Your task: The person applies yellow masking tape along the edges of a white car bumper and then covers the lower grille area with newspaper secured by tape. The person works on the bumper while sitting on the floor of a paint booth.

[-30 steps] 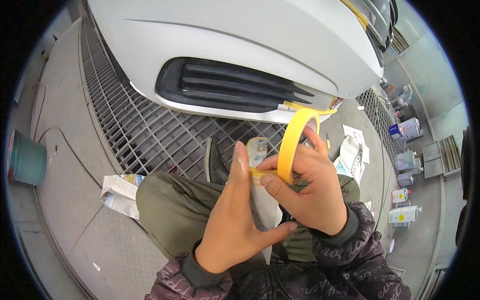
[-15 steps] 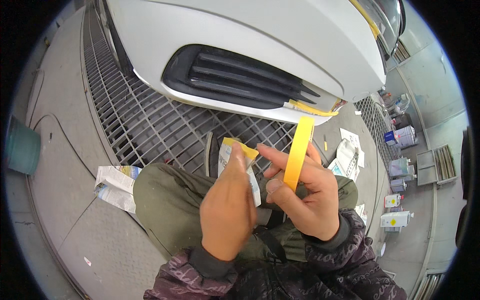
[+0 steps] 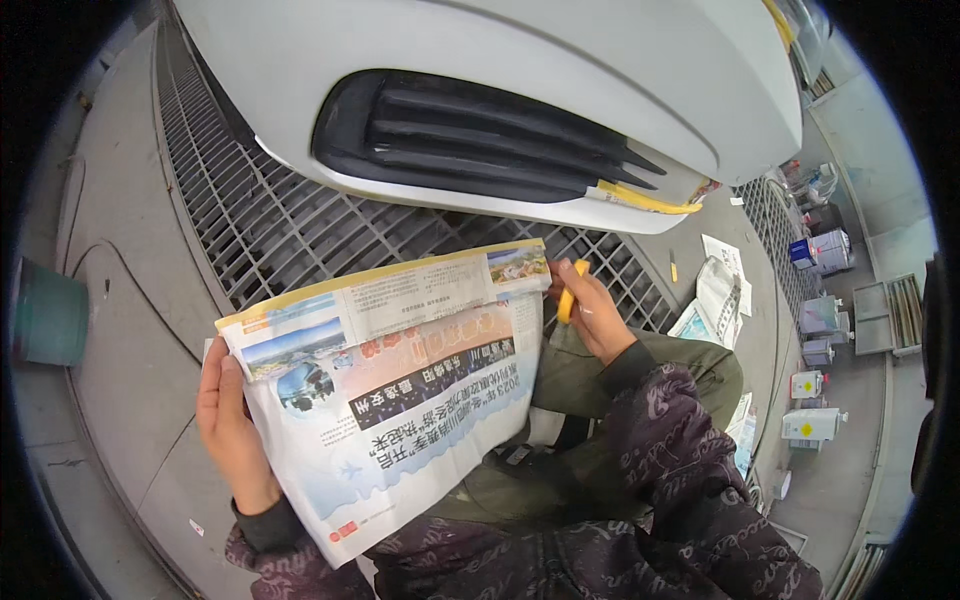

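A sheet of newspaper (image 3: 430,380) is spread out above my lap, with a strip of yellow masking tape (image 3: 380,280) along its far edge. My left hand (image 3: 235,425) pinches the sheet's left side near the taped corner, thumb on top. At the far right corner my right hand (image 3: 597,315) grips the paper's edge with its fingertips. A roll of yellow masking tape (image 3: 571,292) hangs around the fingers of that hand, seen almost edge-on. Beyond the sheet is a white car bumper (image 3: 480,45) with a black slatted grille (image 3: 470,140); taped paper (image 3: 650,198) sits at the grille's right end.
Metal floor grating (image 3: 240,210) runs under the bumper. Loose newspaper (image 3: 715,295) and a small yellow-handled knife (image 3: 674,268) lie on the floor to the right. Several cans (image 3: 812,425) line the right side, and a green bucket (image 3: 50,310) stands at the left.
The narrow folded paper between my hands is now a wide opened sheet. My left hand has moved left and my right hand slightly right, with the tape roll still on it.
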### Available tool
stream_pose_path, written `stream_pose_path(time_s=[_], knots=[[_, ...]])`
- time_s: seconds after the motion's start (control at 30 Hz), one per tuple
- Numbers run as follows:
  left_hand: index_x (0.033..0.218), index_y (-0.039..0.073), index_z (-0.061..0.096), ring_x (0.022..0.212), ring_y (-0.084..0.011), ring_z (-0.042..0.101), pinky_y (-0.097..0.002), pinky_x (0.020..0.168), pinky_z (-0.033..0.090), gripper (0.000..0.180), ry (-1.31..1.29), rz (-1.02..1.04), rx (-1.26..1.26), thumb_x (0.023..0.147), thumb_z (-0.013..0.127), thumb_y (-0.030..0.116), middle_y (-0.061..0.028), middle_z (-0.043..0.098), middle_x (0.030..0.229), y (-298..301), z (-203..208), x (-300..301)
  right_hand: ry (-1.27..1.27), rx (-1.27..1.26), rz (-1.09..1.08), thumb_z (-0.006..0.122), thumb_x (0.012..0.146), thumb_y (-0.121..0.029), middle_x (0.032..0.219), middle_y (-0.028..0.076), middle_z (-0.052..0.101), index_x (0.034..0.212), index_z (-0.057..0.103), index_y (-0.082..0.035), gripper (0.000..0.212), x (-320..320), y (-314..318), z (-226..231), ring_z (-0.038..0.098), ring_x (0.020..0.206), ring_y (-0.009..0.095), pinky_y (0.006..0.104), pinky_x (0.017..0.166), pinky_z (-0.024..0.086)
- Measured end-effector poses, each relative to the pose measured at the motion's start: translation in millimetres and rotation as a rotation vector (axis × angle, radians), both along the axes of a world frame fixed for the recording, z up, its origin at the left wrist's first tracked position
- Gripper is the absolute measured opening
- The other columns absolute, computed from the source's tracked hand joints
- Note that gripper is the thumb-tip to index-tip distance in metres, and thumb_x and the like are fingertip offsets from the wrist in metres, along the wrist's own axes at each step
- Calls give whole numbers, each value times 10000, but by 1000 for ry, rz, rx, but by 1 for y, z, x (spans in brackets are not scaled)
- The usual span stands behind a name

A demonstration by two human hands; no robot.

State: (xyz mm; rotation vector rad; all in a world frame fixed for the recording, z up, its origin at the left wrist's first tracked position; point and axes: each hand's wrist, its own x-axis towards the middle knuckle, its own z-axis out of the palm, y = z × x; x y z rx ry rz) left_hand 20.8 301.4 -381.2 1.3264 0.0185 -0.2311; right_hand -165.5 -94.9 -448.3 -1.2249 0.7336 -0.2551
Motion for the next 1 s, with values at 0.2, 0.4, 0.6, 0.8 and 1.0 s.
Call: stream_pose_path(time_s=[0.2,0.4,0.6,0.8,1.0], knots=[[1448,-35,513,1074,-141,655,-269,956,504,433,107,-140,-46,1054,546,142,-125,665,1285,-5,-11,36,-58,257,-27,695,994,-262,1018,93,717,1095,624,0,290,32,12,1,699,892,154,284,835,552],[1555,85,418,833,-50,598,-199,753,486,542,-97,-170,44,1017,478,90,-78,688,1215,-51,4,50,-26,125,-54,661,1008,-184,994,46,686,1054,612,-49,151,5,0,29,680,890,128,288,790,540],[1461,32,502,991,-96,646,-219,840,499,551,-179,-773,-26,925,398,-44,-91,701,1206,-48,-24,102,47,107,-120,639,1021,-188,1066,73,697,1120,612,-39,181,-9,-10,53,700,964,171,328,830,566],[1270,43,658,1129,-211,691,-321,953,575,412,-669,-734,35,893,617,-117,-125,705,1242,-84,-51,135,57,94,-192,613,1040,-256,1151,153,690,1213,556,-26,293,-12,-15,70,711,1020,241,388,902,590],[1226,150,702,849,-220,697,-326,724,574,475,-1068,-588,271,792,744,-37,-63,694,1129,-106,-56,138,83,164,-228,576,1052,-305,1292,231,636,1331,506,-10,412,6,-1,88,666,1160,353,483,1007,556]])
